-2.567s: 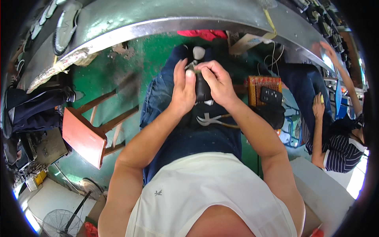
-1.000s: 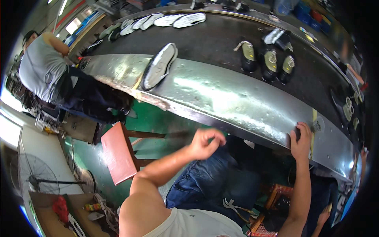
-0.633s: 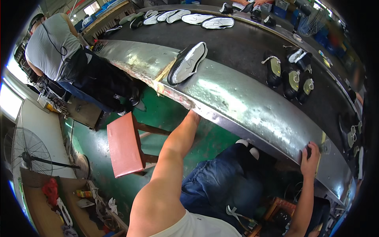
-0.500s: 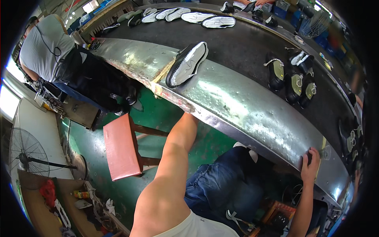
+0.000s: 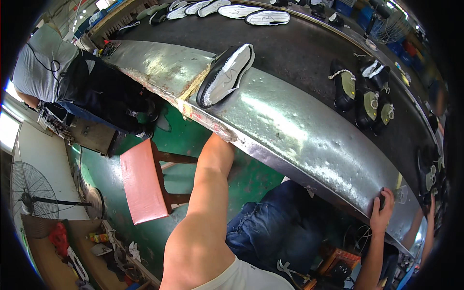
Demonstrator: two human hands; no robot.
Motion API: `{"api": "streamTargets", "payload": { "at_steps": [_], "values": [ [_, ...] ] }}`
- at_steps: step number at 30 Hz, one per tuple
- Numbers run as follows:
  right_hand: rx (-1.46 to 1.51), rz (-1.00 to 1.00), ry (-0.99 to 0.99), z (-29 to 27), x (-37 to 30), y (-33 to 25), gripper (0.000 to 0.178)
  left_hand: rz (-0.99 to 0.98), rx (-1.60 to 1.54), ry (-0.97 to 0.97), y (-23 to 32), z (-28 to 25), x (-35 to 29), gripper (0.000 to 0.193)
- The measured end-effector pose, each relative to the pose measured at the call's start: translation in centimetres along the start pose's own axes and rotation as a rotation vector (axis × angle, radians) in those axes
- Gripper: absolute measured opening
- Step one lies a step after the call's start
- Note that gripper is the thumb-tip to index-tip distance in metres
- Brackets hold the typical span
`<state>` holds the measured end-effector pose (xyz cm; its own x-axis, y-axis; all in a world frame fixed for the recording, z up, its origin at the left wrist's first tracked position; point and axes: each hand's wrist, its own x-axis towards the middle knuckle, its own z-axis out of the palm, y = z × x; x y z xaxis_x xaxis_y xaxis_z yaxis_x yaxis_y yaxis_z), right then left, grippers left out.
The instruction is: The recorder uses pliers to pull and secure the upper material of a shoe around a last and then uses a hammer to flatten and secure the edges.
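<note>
At the far left a pedestal fan (image 5: 28, 195) stands by a pale wall, with a co-worker in a grey sleeveless top (image 5: 46, 60) bent forward above it in my view. Below the fan sits an open box (image 5: 41, 241) with a red bag (image 5: 59, 239) in it. Next comes a wooden stool (image 5: 145, 181) with a reddish-pink seat on the green floor (image 5: 176, 123). My left forearm (image 5: 208, 193) reaches forward to the near edge of the metal-faced counter (image 5: 275, 116); my left hand is hidden there, so I cannot tell how its fingers are set. Just beyond, a black shoe (image 5: 229, 75) lies on the counter with its white underside up, and a row of white-bottomed shoes (image 5: 241, 12) lies farther back. Over my jeans (image 5: 263, 215) I see metal-headed pincers (image 5: 287, 268). Black shoes with olive fronts (image 5: 344, 87) stand in a group on the dark belt-like surface (image 5: 295, 53). My right hand (image 5: 380, 212) touches the counter's near edge, fingers bent, thumb apart; I cannot tell whether they grip the small dark patch between.
</note>
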<state>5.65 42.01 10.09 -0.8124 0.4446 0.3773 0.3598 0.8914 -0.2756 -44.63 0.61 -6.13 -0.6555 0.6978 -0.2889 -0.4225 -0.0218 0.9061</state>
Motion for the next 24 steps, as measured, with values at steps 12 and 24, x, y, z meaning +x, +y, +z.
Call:
{"api": "streamTargets", "payload": {
  "at_steps": [12, 24],
  "values": [
    [-0.026, 0.013, 0.005, 0.0, -0.1, 0.1, 0.028, -0.026, 0.474, -0.189, -0.2, -0.6, -1.0, 0.032],
    [-0.017, -0.024, 0.027, 0.4, 0.6, -1.0, 0.026, -0.039, 0.999, -0.373, -5.2, 4.7, -8.6, 0.031]
  ]
}}
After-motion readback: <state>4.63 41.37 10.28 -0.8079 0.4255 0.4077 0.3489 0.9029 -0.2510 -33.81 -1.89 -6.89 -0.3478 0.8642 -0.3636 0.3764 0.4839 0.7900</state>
